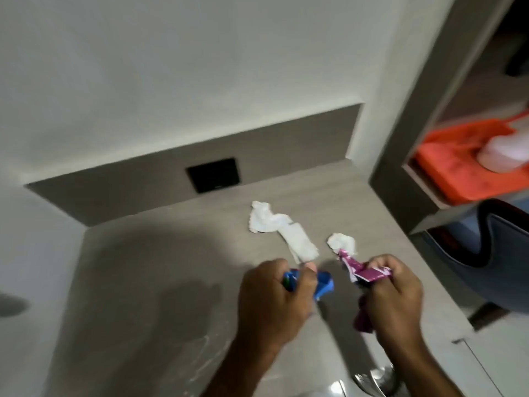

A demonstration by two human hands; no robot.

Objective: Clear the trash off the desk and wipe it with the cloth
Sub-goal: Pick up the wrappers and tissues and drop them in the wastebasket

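The crumpled blue plastic wrapper (123, 285) is bunched in the left hand (272, 299), fingers curled tight round it; the crinkled purple foil wrapper (169, 275) is clenched in the right hand (395, 296), with a darker scrap hanging below the fist — what it is I cannot tell. Both hover over the grey stone-look desk (143, 267). Two wrappers lifted, then. Two pieces of white tissue remain: a long twisted one (280, 227) and a small wad (342, 242) just beside the purple wrapper's tip. Wiping looks not yet begun; an orange cloth (458, 161) sits on the side shelf.
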